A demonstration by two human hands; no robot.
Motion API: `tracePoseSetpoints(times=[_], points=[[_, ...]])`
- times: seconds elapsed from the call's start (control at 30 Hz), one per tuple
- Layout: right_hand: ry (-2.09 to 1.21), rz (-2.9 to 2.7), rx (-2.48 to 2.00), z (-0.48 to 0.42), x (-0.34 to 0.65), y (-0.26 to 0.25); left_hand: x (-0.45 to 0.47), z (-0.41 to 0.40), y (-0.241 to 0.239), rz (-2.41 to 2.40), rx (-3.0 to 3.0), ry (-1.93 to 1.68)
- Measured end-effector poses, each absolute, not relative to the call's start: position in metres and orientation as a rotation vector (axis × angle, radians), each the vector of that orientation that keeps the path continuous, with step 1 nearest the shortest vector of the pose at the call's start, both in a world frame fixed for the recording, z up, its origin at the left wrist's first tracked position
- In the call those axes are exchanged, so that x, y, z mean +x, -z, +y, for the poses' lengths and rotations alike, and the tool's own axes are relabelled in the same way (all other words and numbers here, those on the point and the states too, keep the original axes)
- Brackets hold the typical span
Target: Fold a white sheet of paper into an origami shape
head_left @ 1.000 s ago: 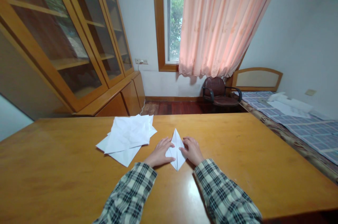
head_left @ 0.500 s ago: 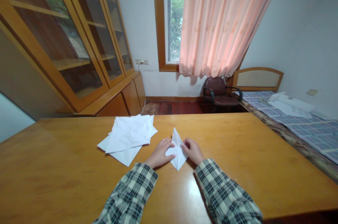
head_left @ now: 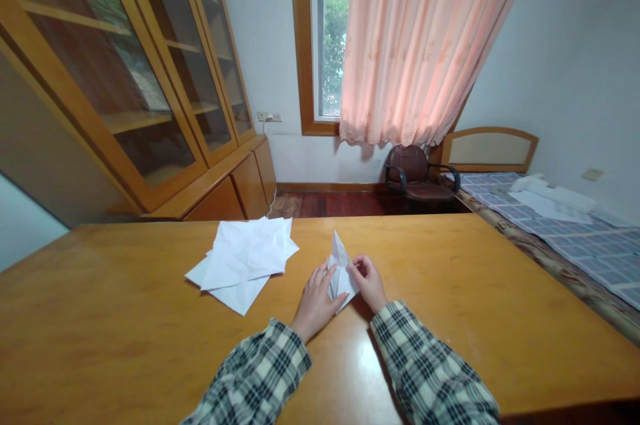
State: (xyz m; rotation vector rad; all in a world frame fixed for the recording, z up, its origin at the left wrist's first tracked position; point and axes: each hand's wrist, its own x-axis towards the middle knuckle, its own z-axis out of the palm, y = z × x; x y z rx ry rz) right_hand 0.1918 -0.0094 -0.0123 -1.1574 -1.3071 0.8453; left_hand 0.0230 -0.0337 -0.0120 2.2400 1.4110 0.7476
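One head-worn camera looks forward and down across the table (head_left: 125,318), fairly near.

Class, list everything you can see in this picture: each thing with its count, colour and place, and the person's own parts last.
folded paper: one, white, between both hands, tip raised off the table
loose sheets: a pile, white, on the table left of the hands
table: one, orange-brown wood, foreground
cabinet: one, glass-fronted wood, left wall
curtain: one, pink, over the window
chair: one, dark brown, below the curtain
bed: one, blue check cover, right
left hand: on the paper
right hand: pinching the paper
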Motion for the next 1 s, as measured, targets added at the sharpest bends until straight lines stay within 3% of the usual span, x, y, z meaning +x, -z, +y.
tracePoseSetpoints(times=[0.3, 0.63, 1.0], points=[[-1.142, -1.226, -1.016, -0.020, 0.185, 0.002, 0.029, -0.037, 0.009, 1.314, 2.223, -0.650], [-1.433, -1.050, -0.807, -0.017, 0.186, 0.007, 0.026, -0.030, 0.020, 1.219, 1.999, -1.002], [-1.148, -1.004, -0.991, -0.009, 0.188, 0.016, 0.023, -0.020, 0.014, 1.155, 1.161, -1.260]])
